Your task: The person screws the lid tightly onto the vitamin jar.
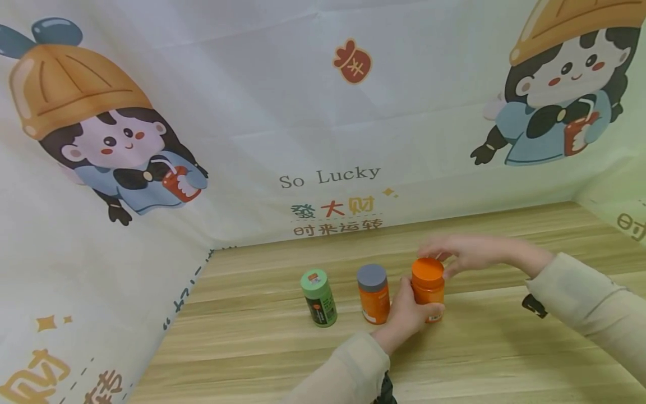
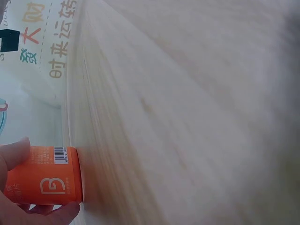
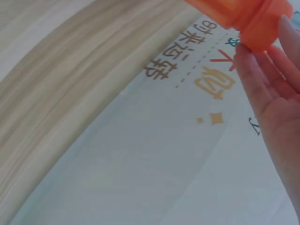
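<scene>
An orange bottle with an orange cap point(image 1: 428, 269) stands upright on the wooden table. My left hand point(image 1: 407, 308) grips its body low down, the thumb across the front. In the left wrist view the bottle's printed side point(image 2: 51, 183) shows a barcode and a white logo between thumb and fingers. The right hand point(image 1: 469, 253), slightly blurred in the head view, has thumb and fingers around the cap; the right wrist view shows its fingertips point(image 3: 243, 50) touching the cap's edge. Left of the left hand stands an orange bottle with a grey cap point(image 1: 373, 294).
Farther left stands a green bottle point(image 1: 319, 297) with a black label. A printed white cloth point(image 1: 252, 140) with cartoon figures and lettering rises behind the wooden table point(image 1: 242, 348) and along its sides. Black straps show near both sleeves.
</scene>
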`<state>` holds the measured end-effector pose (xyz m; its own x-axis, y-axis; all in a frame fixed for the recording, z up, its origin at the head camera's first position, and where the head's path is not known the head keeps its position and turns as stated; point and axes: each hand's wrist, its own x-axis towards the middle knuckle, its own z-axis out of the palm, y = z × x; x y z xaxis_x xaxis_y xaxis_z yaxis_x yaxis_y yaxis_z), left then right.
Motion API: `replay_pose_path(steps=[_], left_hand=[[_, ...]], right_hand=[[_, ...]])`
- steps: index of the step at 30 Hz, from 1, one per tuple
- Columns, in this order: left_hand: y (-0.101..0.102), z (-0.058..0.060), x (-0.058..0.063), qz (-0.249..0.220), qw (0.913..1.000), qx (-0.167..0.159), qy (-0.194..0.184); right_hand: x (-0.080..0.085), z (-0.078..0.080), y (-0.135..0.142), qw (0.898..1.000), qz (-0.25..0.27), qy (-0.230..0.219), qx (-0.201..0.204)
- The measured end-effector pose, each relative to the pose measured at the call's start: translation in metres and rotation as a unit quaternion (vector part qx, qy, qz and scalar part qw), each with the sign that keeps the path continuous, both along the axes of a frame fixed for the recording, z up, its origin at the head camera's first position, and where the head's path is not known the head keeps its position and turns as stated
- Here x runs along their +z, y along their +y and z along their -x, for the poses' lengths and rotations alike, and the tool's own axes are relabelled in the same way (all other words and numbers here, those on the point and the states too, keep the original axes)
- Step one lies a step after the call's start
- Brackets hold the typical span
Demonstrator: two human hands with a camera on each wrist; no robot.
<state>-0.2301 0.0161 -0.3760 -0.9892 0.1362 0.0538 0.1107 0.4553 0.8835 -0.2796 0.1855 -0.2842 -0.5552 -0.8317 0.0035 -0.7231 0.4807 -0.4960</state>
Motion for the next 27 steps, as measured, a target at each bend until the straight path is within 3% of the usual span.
replay_pose_path(steps=[12,20,27], left_hand=[[0.0,0.001,-0.001,0.001,0.9999,0.008,-0.008],[-0.001,0.002,-0.001,0.007,1.0,0.004,0.0],[0.0,0.001,-0.002,0.003,1.0,0.006,0.001]], right_hand=[[-0.006,0.0,-0.004,0.997,-0.001,0.081,0.006],[-0.01,-0.003,-0.008,0.993,0.004,0.098,-0.067],[-0.01,-0.005,-0.01,0.987,-0.032,0.097,-0.124]])
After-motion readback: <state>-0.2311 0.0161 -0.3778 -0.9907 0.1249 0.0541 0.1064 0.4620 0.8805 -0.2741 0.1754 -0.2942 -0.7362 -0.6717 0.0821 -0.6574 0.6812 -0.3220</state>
